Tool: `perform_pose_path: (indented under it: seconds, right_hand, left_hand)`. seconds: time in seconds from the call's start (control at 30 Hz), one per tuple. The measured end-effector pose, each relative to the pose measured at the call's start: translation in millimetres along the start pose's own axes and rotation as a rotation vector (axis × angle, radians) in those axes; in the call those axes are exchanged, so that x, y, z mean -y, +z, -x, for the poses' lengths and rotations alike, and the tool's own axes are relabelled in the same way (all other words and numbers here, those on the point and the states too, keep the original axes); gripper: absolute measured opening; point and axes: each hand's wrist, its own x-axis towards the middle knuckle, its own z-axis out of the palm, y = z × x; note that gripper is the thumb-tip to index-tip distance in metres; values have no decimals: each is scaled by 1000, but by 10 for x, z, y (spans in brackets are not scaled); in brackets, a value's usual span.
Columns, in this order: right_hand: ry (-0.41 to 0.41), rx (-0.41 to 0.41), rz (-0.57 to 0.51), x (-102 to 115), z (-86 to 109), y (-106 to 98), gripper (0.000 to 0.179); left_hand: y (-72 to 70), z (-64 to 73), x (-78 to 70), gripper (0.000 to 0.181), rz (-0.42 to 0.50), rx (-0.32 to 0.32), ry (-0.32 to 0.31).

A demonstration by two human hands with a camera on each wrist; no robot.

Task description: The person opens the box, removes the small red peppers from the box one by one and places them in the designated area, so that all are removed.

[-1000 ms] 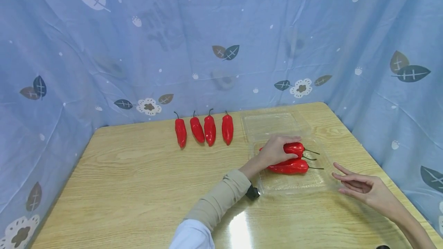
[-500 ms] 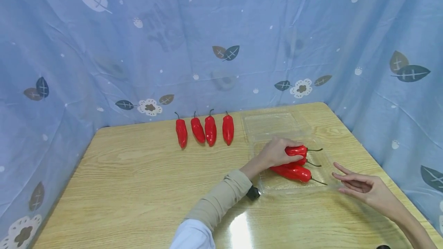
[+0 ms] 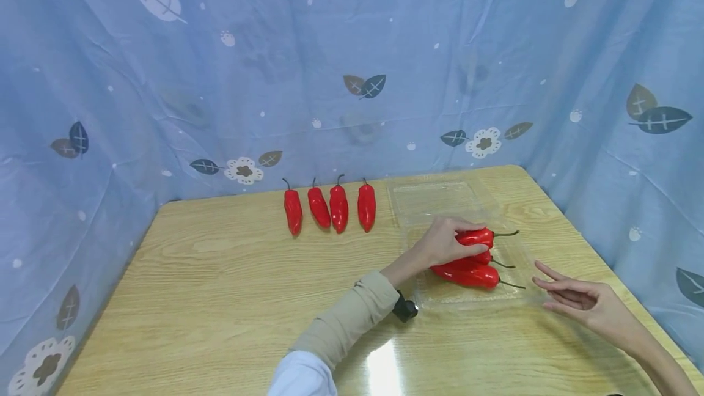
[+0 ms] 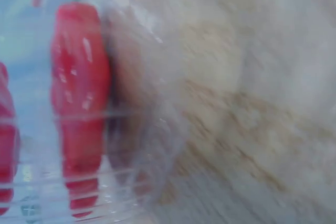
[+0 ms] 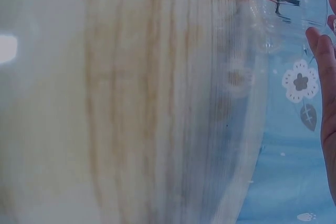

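In the head view my left hand [image 3: 447, 242] reaches into a clear plastic clamshell box [image 3: 473, 303] and grips the farthest red pepper [image 3: 477, 237], thumb on the near side. Two more lie beside it: a middle red pepper [image 3: 485, 258], partly hidden by the hand, and a front red pepper [image 3: 467, 274]. Their stems point right. The left wrist view is blurred, with a red pepper [image 4: 81, 82] behind clear plastic. My right hand [image 3: 594, 304] holds nothing, its fingers loosely bent at the box's right edge; whether they touch it I cannot tell.
The clear lid [image 3: 434, 197] lies folded back behind the box. Several red peppers, one of them a rightmost pepper [image 3: 366, 206], stand in a row at the table's back edge. A blue patterned curtain [image 3: 308, 47] encloses the wooden table [image 3: 231, 298] behind and at the sides.
My left hand has shifted slightly right with the far pepper. Inside the box, the front pepper has swung so its stem end points nearer me. The right hand has kept its pose.
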Motion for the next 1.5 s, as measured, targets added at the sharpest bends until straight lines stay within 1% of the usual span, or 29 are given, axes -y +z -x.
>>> perform_pose_path:
  seconds: [0.13, 0.23, 0.33, 0.43, 0.47, 0.57, 0.73, 0.8, 0.83, 0.97, 1.07, 1.17, 1.33, 1.4, 1.47, 1.5]
  right_hand:
    - [-9, 10, 15, -11, 8, 0, 37]
    - [-18, 9, 38, -12, 11, 0, 36]
    - [-7, -11, 122, -6, 9, 1, 36]
    - [13, -14, 139, -9, 8, -3, 36]
    - [20, -17, 147, -11, 9, -3, 36]
    - [24, -12, 119, -22, 14, -5, 36]
    - [14, -8, 90, -32, 30, -11, 36]
    - [10, -11, 96, -34, 46, -13, 36]
    - [15, -19, 124, -34, 55, -10, 36]
    - [22, -32, 164, -35, 84, -2, 36]
    - [30, -50, 173, -41, 91, 7, 35]
    - [32, -59, 176, -47, 81, 12, 35]
    - [34, -55, 172, -43, 52, 11, 34]
    - [39, -60, 178, -43, 41, 8, 35]
    - [37, -53, 160, -46, 33, 1, 35]
    - [30, -42, 134, -49, 29, -4, 35]
  left_hand:
    - [-69, 67, -81, 41, 156, -43, -110]
    - [-144, 141, -145, 41, 224, -78, -169]
    - [-237, 230, -198, 41, 266, -103, -195]
    - [-334, 327, -217, 41, 299, -121, -219]
    - [-361, 359, -208, 41, 305, -131, -224]
    - [-441, 457, -162, 40, 333, -154, -241]
    - [-567, 637, -97, 40, 360, -205, -294]
    - [-603, 717, -78, 40, 373, -234, -321]
    - [-617, 759, -68, 39, 384, -249, -329]
    - [-645, 925, -18, 38, 454, -310, -377]
    - [-659, 1037, 6, 37, 521, -367, -414]
    - [-662, 1133, 30, 37, 558, -437, -451]
    - [-640, 1268, 44, 38, 597, -577, -518]
    - [-625, 1320, 34, 40, 627, -636, -539]
    - [-610, 1374, 25, 40, 654, -693, -571]
    - [-602, 1403, 18, 39, 666, -720, -588]
